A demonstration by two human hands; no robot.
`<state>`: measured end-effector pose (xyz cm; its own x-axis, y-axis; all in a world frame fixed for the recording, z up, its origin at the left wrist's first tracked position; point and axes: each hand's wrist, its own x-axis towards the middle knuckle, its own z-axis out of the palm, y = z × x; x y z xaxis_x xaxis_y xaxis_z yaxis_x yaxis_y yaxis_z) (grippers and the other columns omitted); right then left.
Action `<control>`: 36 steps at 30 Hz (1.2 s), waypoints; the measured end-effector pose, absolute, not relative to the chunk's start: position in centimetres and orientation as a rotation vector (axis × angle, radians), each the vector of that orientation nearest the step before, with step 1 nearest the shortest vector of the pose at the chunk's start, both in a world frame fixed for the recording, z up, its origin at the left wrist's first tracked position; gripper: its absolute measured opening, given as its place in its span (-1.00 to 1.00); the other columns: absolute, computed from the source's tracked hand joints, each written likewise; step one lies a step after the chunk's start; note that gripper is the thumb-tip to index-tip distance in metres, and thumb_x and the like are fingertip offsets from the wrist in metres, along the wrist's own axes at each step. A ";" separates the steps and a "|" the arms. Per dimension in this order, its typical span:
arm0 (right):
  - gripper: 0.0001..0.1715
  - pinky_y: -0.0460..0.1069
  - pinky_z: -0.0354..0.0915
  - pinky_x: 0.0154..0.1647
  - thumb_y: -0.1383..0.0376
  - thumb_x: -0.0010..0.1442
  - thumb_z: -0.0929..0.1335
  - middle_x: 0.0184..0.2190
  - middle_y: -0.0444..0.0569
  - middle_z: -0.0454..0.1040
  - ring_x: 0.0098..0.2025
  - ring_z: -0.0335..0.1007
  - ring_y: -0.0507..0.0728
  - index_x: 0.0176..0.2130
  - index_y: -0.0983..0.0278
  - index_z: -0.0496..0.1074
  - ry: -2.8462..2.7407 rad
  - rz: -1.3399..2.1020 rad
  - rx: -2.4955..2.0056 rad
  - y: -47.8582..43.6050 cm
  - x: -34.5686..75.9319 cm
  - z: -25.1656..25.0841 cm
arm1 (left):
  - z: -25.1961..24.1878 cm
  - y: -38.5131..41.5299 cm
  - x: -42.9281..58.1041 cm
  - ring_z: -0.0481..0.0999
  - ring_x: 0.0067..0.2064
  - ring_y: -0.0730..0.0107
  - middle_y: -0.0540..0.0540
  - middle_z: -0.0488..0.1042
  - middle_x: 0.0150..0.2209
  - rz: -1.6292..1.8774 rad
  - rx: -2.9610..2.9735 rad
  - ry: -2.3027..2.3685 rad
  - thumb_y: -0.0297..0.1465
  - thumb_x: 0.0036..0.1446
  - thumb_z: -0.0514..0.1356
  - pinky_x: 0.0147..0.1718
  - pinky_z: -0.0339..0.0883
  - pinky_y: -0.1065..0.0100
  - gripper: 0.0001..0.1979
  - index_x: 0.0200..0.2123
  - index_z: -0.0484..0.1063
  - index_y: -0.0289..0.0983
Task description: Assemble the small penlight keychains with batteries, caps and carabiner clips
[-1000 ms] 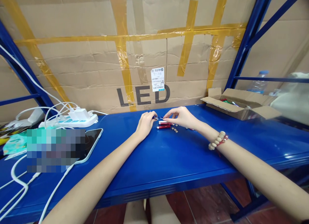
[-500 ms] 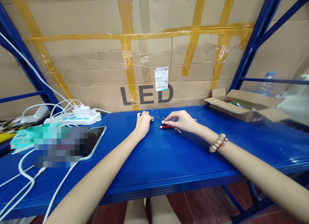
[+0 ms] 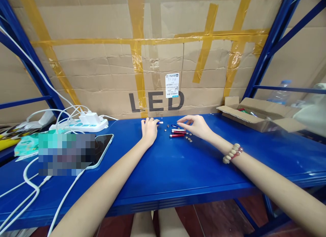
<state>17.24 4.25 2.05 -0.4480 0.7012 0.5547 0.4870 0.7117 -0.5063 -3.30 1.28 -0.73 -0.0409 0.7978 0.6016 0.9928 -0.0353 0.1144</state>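
Blue tube [image 3: 160,122]: showing at 2 o'clock from your left hand [image 3: 149,131], whose grip is holding it; probably light, stiff, slick, wanting a mid-barrel pinch.
Right hand [image 3: 196,126]: grip standing narrow, red tubes [image 3: 177,135] lying at 8 o'clock; cannot tell whether you are holding anything.

one camera, worn on the person's head, looks forward and down across a blue table [image 3: 165,175]. it faces the upright cardboard [image 3: 102,77] beyond almost square on, and that fills most of the upper half. both forearms [image 3: 107,186] reach in from the lower corners, largest near the lens; the left hand [image 3: 149,132] and right hand [image 3: 198,126] lie farther off, around mid-view. the person's legs [image 3: 171,223] show at the bottom edge. the view is wide, taking in blue posts [image 3: 273,43] on either side.
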 end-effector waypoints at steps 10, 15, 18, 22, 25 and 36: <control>-0.56 -0.15 0.17 -0.64 0.08 -0.09 0.41 -0.47 -0.05 0.49 -0.55 0.23 -0.06 -0.25 0.31 0.52 -1.821 1.054 -0.837 3.8 16.5 2.1 | -0.3 1.3 -2.1 0.40 -0.13 0.35 -0.07 0.49 -0.19 -0.816 -2.274 -1.278 -0.38 0.24 -0.04 -0.12 0.15 0.34 -0.84 -0.22 0.31 -0.26; -0.56 -0.13 0.11 -0.63 0.10 -0.09 0.41 -0.50 -0.07 0.47 -0.58 0.15 -0.08 -0.26 0.34 0.53 -1.857 1.086 -0.811 3.4 16.3 2.1 | -0.5 1.3 -2.1 0.40 -0.16 0.33 -0.10 0.47 -0.21 -0.726 -2.260 -1.232 -0.34 0.23 -0.01 -0.11 0.16 0.32 -0.83 -0.24 0.31 -0.28; -0.58 -0.14 0.07 -0.65 0.10 -0.08 0.41 -0.47 -0.06 0.48 -0.59 0.14 -0.09 -0.26 0.33 0.53 -1.900 1.073 -0.833 3.4 16.5 2.2 | -0.6 1.4 -2.2 0.39 -0.18 0.33 -0.11 0.46 -0.21 -0.698 -2.276 -1.205 -0.34 0.22 -0.01 -0.11 0.17 0.30 -0.83 -0.23 0.31 -0.27; -0.58 -0.15 0.03 -0.68 0.09 -0.09 0.42 -0.46 -0.06 0.48 -0.58 0.16 -0.08 -0.26 0.29 0.52 -1.944 1.099 -0.917 3.7 16.7 2.2 | -0.7 1.5 -2.3 0.39 -0.18 0.33 -0.11 0.46 -0.22 -0.684 -2.303 -1.140 -0.35 0.22 -0.02 -0.12 0.18 0.29 -0.83 -0.23 0.32 -0.28; -0.58 -0.14 0.06 -0.67 0.09 -0.07 0.41 -0.48 -0.05 0.48 -0.59 0.18 -0.06 -0.26 0.31 0.51 -1.951 1.013 -0.919 4.0 16.7 1.8 | -0.7 1.6 -2.3 0.40 -0.19 0.33 -0.11 0.47 -0.23 -0.664 -2.291 -1.138 -0.34 0.22 -0.02 -0.12 0.19 0.30 -0.82 -0.23 0.32 -0.28; -0.67 -0.11 0.12 -0.50 0.05 0.14 0.27 -0.27 -0.12 0.46 -0.54 0.28 -0.08 -0.31 0.17 0.53 -2.275 -0.070 -0.695 2.8 17.0 2.3 | -0.6 1.4 -2.2 0.40 -0.20 0.31 -0.12 0.46 -0.22 -0.667 -2.287 -1.161 -0.37 0.23 -0.04 -0.12 0.20 0.30 -0.83 -0.23 0.30 -0.29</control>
